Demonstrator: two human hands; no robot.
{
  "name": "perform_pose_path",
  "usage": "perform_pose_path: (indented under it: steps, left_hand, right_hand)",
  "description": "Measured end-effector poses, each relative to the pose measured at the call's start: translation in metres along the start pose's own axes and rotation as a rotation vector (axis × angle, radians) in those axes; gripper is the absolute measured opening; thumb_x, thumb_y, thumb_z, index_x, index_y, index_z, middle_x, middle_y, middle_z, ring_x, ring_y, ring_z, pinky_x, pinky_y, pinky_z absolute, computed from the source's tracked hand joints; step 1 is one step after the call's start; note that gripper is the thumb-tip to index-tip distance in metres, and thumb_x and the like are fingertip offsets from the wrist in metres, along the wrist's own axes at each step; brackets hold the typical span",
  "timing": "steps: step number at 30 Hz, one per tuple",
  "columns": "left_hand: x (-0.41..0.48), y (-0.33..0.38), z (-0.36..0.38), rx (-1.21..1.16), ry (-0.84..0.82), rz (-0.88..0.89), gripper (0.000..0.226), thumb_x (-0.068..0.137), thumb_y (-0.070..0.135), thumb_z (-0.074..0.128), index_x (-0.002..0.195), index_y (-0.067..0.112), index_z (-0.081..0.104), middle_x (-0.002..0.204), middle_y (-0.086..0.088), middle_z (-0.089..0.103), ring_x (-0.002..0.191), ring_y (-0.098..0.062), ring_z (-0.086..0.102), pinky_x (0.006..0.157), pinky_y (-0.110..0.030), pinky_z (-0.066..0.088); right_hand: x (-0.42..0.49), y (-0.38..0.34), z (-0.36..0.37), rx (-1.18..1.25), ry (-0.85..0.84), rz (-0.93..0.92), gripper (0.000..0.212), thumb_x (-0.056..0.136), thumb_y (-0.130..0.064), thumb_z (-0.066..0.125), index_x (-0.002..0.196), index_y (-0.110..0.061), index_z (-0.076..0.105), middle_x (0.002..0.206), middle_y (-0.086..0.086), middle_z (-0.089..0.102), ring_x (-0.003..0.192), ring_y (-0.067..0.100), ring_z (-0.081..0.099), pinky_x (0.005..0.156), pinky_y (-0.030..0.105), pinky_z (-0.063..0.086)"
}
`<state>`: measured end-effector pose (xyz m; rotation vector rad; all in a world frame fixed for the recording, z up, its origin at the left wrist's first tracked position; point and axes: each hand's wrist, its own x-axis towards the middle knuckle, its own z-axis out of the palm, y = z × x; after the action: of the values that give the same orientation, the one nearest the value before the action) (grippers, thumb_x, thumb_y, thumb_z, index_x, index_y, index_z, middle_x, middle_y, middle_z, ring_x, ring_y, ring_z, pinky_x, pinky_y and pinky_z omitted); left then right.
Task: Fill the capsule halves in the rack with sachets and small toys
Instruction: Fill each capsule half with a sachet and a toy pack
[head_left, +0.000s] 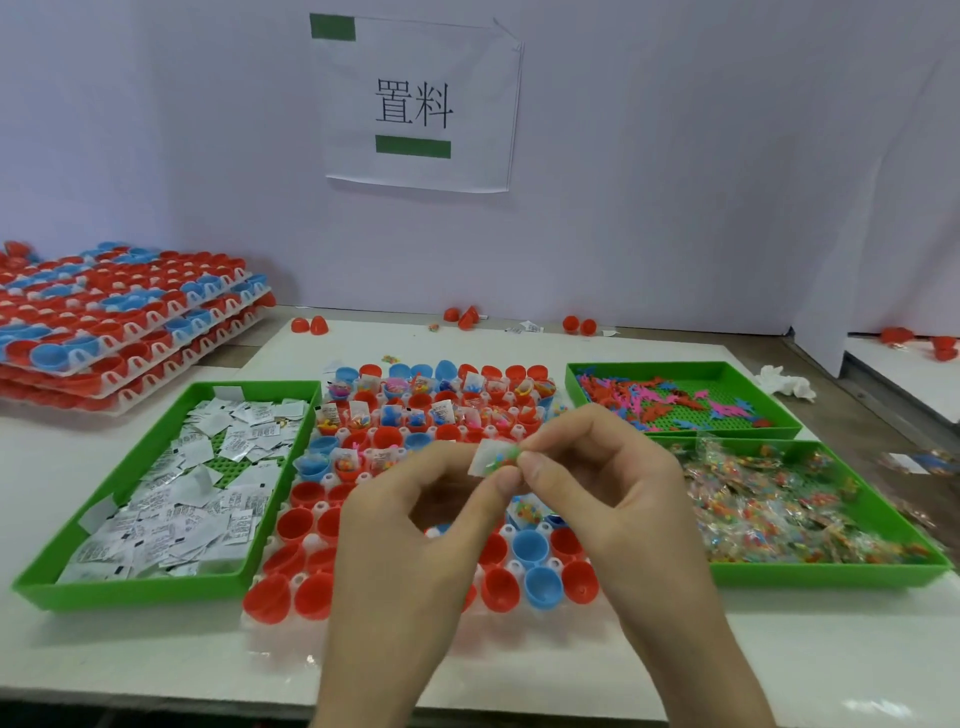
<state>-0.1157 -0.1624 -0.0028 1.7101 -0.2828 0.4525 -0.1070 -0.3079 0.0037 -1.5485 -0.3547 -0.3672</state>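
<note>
Left hand (415, 519) and right hand (597, 493) both pinch one small sachet (493, 460); rack (415, 530) of capsule halves directly beneath them.

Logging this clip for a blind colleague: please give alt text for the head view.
The left hand and right hand pinch one small sachet of coloured bits over a rack of red and blue capsule halves, far rows filled, near rows empty. Green supply trays flank it.
</note>
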Motion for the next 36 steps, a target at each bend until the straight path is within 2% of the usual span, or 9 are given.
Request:
perform_pose_path:
  steps: [4,7,13,16,19,24,27,31,36]
  left_hand:
    - [0.000,0.002,0.002,-0.044,0.057,0.057,0.020,0.077,0.035,0.069,0.093,0.046,0.074,0.074,0.017,0.074,0.070,-0.007,0.073,0.061,-0.013,0.055]
    - [0.000,0.002,-0.001,-0.072,0.077,0.050,0.019,0.074,0.035,0.072,0.088,0.045,0.076,0.072,0.014,0.075,0.066,-0.007,0.072,0.059,-0.013,0.054]
    - [0.001,-0.005,-0.012,-0.125,0.147,-0.018,0.014,0.068,0.041,0.072,0.079,0.046,0.077,0.071,0.006,0.076,0.065,-0.010,0.072,0.061,-0.016,0.056]
    - [0.001,-0.005,-0.017,-0.125,0.168,-0.027,0.013,0.069,0.037,0.072,0.078,0.043,0.078,0.071,0.003,0.076,0.065,-0.012,0.073,0.062,-0.018,0.058]
    - [0.000,-0.007,-0.021,-0.093,0.164,-0.030,0.011,0.072,0.038,0.071,0.079,0.037,0.078,0.072,0.002,0.076,0.068,-0.013,0.073,0.065,-0.021,0.059]
    - [0.001,-0.005,-0.022,-0.073,0.189,-0.049,0.011,0.073,0.041,0.070,0.079,0.036,0.078,0.072,0.003,0.075,0.067,-0.013,0.072,0.065,-0.024,0.059]
    - [0.002,-0.008,-0.023,-0.040,0.207,-0.048,0.008,0.075,0.042,0.070,0.078,0.040,0.077,0.073,0.006,0.075,0.068,-0.012,0.071,0.065,-0.025,0.058]
    - [-0.001,-0.011,-0.024,0.000,0.203,-0.068,0.011,0.075,0.045,0.070,0.082,0.039,0.076,0.075,0.006,0.075,0.071,-0.015,0.071,0.065,-0.032,0.060]
    - [0.000,-0.010,-0.024,-0.011,0.211,-0.059,0.012,0.074,0.046,0.070,0.081,0.039,0.076,0.075,0.006,0.075,0.071,-0.016,0.071,0.067,-0.034,0.059]
  right_hand:
    - [0.001,-0.002,-0.004,-0.003,-0.008,-0.007,0.012,0.084,-0.010,0.074,0.084,-0.022,0.071,0.086,0.004,0.075,0.082,0.018,0.073,0.074,0.025,0.058]
    - [0.002,-0.002,-0.013,-0.050,0.010,-0.005,0.011,0.083,-0.012,0.077,0.083,-0.022,0.072,0.083,0.000,0.075,0.080,0.013,0.073,0.073,0.020,0.056]
    - [0.008,0.024,-0.065,-0.472,0.403,0.065,0.021,0.083,-0.007,0.077,0.080,-0.026,0.071,0.077,-0.008,0.072,0.076,0.007,0.068,0.074,0.024,0.056]
    - [0.014,0.043,-0.089,-0.722,0.493,0.196,0.022,0.083,-0.014,0.076,0.095,-0.029,0.066,0.102,-0.005,0.069,0.092,0.012,0.062,0.085,0.035,0.049]
    - [0.055,0.061,-0.102,-0.859,0.392,0.282,0.033,0.089,-0.024,0.072,0.119,-0.026,0.061,0.123,0.003,0.061,0.109,0.019,0.056,0.096,0.043,0.046]
    - [0.141,0.099,-0.112,-1.173,-0.005,0.498,0.059,0.094,-0.036,0.063,0.146,-0.015,0.045,0.147,0.014,0.047,0.129,0.033,0.050,0.108,0.052,0.041]
    - [0.161,0.117,-0.106,-1.167,-0.175,0.516,0.053,0.092,-0.034,0.066,0.139,-0.013,0.053,0.140,0.017,0.052,0.120,0.033,0.057,0.100,0.044,0.048]
    - [0.160,0.131,-0.102,-1.149,-0.019,0.367,0.026,0.090,-0.027,0.070,0.114,-0.017,0.068,0.124,0.012,0.063,0.108,0.030,0.061,0.088,0.039,0.052]
    - [0.155,0.130,-0.107,-1.172,0.132,0.372,0.011,0.091,-0.033,0.071,0.099,-0.025,0.073,0.107,-0.001,0.071,0.107,0.025,0.062,0.099,0.046,0.046]
